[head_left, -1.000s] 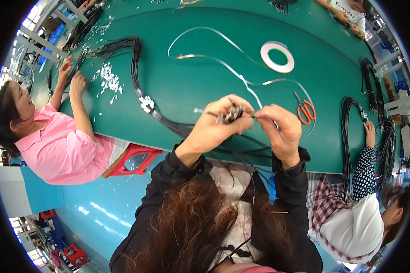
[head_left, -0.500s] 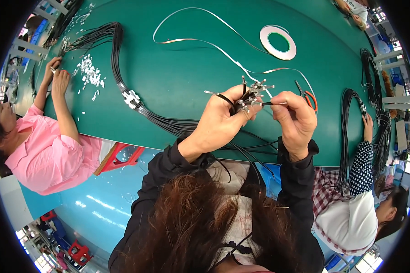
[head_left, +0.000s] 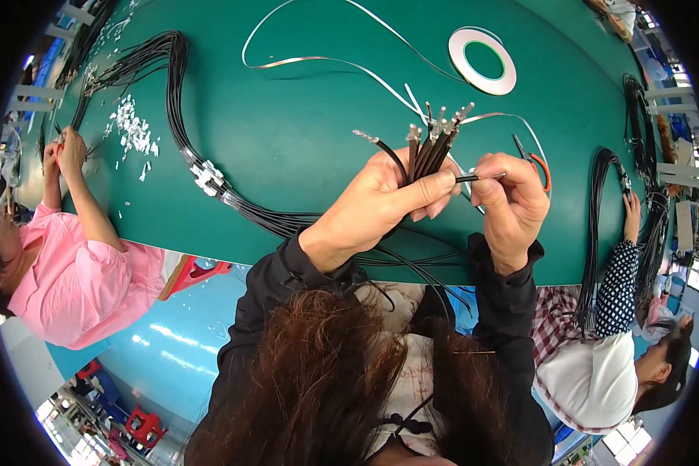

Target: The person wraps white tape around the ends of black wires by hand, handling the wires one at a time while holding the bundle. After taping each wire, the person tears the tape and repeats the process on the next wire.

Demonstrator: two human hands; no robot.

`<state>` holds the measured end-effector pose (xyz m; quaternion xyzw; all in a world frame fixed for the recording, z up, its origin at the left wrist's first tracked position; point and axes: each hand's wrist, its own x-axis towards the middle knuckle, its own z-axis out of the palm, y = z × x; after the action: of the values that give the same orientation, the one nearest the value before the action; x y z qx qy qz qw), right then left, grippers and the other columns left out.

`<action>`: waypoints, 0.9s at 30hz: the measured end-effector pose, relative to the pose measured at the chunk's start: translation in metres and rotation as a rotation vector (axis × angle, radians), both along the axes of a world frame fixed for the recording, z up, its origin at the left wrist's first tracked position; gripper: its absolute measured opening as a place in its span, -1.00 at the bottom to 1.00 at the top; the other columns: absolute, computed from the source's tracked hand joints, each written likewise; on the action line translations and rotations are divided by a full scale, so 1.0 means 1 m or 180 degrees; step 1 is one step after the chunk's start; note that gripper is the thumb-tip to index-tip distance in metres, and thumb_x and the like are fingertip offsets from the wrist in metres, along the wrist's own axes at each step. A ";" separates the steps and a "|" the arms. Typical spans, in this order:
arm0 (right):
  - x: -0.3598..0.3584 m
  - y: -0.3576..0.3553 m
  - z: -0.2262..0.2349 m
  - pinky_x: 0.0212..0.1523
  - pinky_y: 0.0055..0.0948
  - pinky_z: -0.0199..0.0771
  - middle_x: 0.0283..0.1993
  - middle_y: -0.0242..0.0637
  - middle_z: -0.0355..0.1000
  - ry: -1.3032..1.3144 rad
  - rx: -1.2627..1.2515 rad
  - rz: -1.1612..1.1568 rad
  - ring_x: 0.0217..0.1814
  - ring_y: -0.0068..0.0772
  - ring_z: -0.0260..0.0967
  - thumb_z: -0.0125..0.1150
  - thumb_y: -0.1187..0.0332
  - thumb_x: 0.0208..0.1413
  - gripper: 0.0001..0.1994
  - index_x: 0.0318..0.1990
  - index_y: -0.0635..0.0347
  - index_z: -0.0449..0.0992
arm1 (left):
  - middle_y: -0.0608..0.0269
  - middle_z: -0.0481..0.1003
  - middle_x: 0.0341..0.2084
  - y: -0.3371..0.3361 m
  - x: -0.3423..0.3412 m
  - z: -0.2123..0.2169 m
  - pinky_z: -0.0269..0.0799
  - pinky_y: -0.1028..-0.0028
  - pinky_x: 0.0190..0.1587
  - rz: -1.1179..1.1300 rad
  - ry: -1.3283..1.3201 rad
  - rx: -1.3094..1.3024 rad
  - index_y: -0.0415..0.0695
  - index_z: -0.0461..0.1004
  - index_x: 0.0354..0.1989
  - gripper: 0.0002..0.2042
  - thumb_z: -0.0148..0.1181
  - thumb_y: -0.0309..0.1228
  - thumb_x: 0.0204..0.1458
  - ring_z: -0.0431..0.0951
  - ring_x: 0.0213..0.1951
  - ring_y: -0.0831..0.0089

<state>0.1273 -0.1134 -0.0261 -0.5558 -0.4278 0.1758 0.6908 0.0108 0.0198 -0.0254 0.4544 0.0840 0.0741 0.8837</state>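
Note:
My left hand [head_left: 388,190] is closed round a bundle of black cables [head_left: 431,151], whose stripped, silvery ends point up and away from me. One cable [head_left: 387,149] splays out to the left of the bunch. Between thumb and fingertips, my right hand [head_left: 512,202] pinches the tip of a single black cable [head_left: 467,179] that sticks out sideways from under my left thumb. The lower lengths of the cables [head_left: 415,264] hang below my hands at the table's near edge.
A roll of white tape [head_left: 482,60] lies at the back, its loose strip [head_left: 311,58] looping across the green table [head_left: 303,140]. Red-handled cutters [head_left: 537,167] lie right. A tied cable bundle [head_left: 207,177] and white scraps [head_left: 134,132] are left. Co-workers sit on both sides.
The bundle in my left hand has turned more upright, its ends now closer together. My right hand has shifted slightly right, still pinching a single cable. The left co-worker's hands moved.

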 end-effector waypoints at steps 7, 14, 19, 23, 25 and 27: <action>0.002 0.001 0.000 -0.49 -0.69 0.30 -0.33 -0.30 0.41 0.0062 0.0038 -0.0008 -0.48 -0.66 0.28 0.15 0.61 0.02 -0.87 -0.25 0.31 0.45 | 0.43 0.31 -0.63 0.003 0.006 0.001 0.11 0.66 -0.52 -0.0183 -0.0021 -0.0097 -0.20 0.38 -0.29 -0.83 0.08 -0.35 0.09 0.25 -0.55 0.69; 0.013 0.003 0.008 -0.51 -0.66 0.27 -0.38 -0.32 0.40 -0.0025 -0.0086 -0.0042 -0.52 -0.62 0.28 0.14 0.62 -0.02 -0.92 -0.34 0.30 0.47 | 0.27 0.32 -0.55 -0.014 0.009 0.006 0.17 0.59 -0.52 0.0682 0.0154 0.0538 -0.26 0.33 -0.36 -0.92 0.09 -0.57 -0.02 0.28 -0.56 0.56; 0.017 0.001 0.013 -0.55 -0.58 0.24 -0.51 -0.31 0.40 -0.0681 0.0061 -0.0097 -0.58 -0.50 0.28 0.19 0.64 -0.10 -0.88 -0.36 0.28 0.47 | 0.29 0.39 -0.49 -0.015 0.011 0.002 0.24 0.62 -0.50 0.0839 -0.0042 0.0862 -0.27 0.39 -0.41 -0.95 0.10 -0.66 -0.05 0.35 -0.54 0.62; 0.022 0.003 0.012 -0.60 -0.54 0.20 -0.55 -0.30 0.38 -0.0906 -0.0007 -0.0096 -0.61 -0.44 0.26 0.21 0.64 -0.14 -0.85 -0.37 0.26 0.47 | 0.30 0.39 -0.52 -0.020 0.014 0.001 0.25 0.64 -0.49 0.1118 0.0035 0.1055 -0.28 0.39 -0.39 -0.95 0.09 -0.65 -0.03 0.35 -0.55 0.62; 0.025 0.005 0.012 -0.61 -0.53 0.18 -0.56 -0.30 0.38 -0.1018 0.0007 0.0054 -0.62 -0.42 0.25 0.21 0.64 -0.15 -0.85 -0.37 0.26 0.47 | 0.30 0.39 -0.53 -0.020 0.013 0.001 0.25 0.64 -0.49 0.1145 0.0069 0.1030 -0.28 0.39 -0.39 -0.96 0.09 -0.64 -0.02 0.35 -0.55 0.63; 0.022 0.002 0.012 -0.64 -0.53 0.14 -0.58 -0.30 0.37 -0.0911 -0.0141 -0.0008 -0.64 -0.45 0.23 0.21 0.64 -0.16 -0.84 -0.37 0.26 0.46 | 0.32 0.39 -0.54 -0.020 0.012 0.002 0.25 0.65 -0.48 0.0896 0.0128 0.0881 -0.28 0.39 -0.39 -0.96 0.10 -0.62 -0.01 0.35 -0.54 0.65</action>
<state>0.1497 -0.1115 -0.0141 -0.5908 -0.5172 0.1032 0.6106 0.0227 -0.0001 -0.0233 0.5567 0.1534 0.1985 0.7919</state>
